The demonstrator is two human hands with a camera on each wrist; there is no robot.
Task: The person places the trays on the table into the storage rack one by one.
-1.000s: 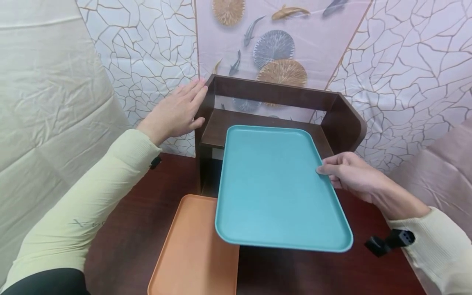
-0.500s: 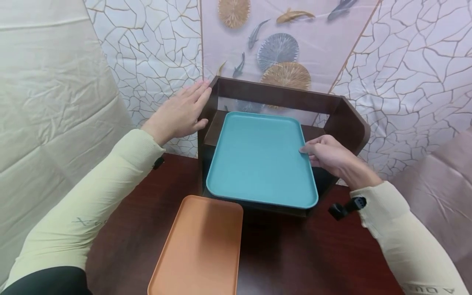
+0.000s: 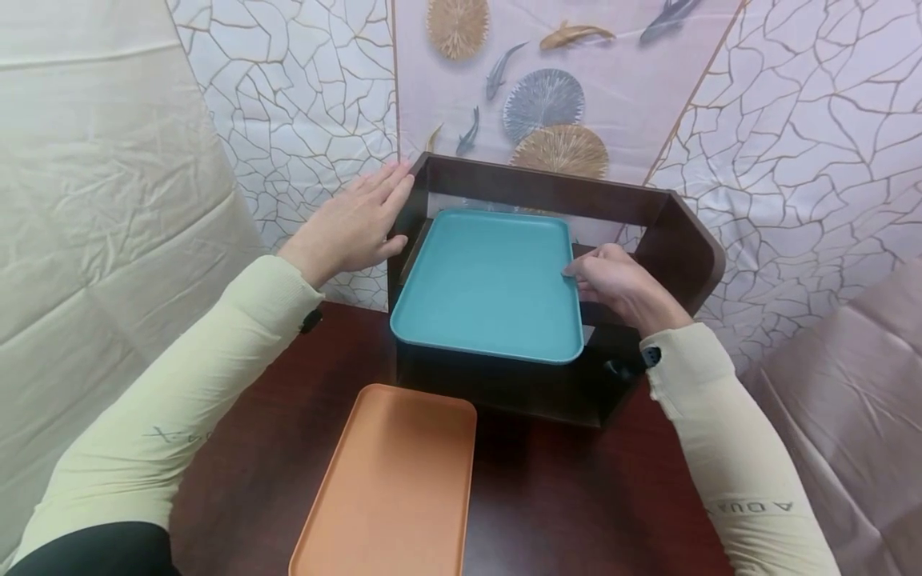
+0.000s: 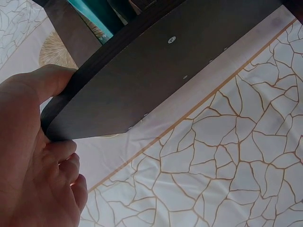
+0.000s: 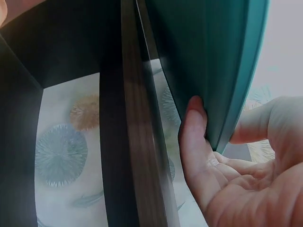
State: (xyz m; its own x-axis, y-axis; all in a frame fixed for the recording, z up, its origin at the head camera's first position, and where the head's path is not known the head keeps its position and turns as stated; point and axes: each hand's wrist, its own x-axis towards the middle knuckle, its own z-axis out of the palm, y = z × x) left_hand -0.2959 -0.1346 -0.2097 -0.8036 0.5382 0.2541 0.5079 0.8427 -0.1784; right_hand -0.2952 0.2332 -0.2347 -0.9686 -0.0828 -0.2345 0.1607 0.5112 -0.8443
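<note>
At the centre of the head view, the teal tray [image 3: 490,284] lies on the dark wooden shelf [image 3: 677,240], its near edge overhanging the front. The right hand [image 3: 619,288] pinches the tray's right rim, thumb above and fingers beneath, apparently to steer it level. The left hand [image 3: 346,228] lies flat against the shelf's left side panel, fingers straight and together, likely bracing it. An orange tray [image 3: 392,488] rests on the table [image 3: 576,496] at lower centre.
</note>
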